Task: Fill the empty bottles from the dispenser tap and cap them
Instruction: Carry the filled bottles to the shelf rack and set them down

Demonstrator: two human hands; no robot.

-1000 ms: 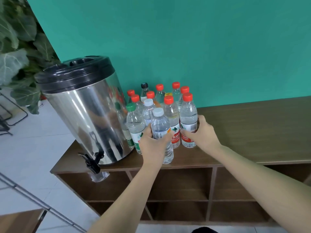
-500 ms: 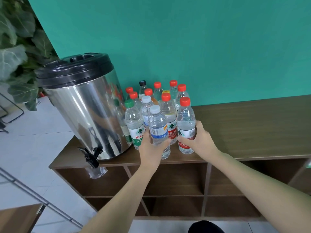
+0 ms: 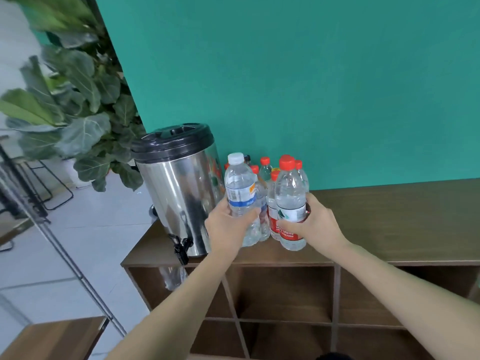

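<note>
Both bottles have lifted off the shelf [image 3: 389,203]: left hand [image 3: 228,224] clasps the white-capped bottle [image 3: 240,193], right hand [image 3: 315,224] the red-capped bottle [image 3: 289,201], both upright. The tap [image 3: 181,246] sits at eight o'clock, nearer the left.

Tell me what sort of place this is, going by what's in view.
Probably an office or studio refreshment corner, not a home kitchen. A steel drinks dispenser stands on a wooden cubby shelf unit against a teal wall, with a large potted plant on a tiled floor beside it.
</note>
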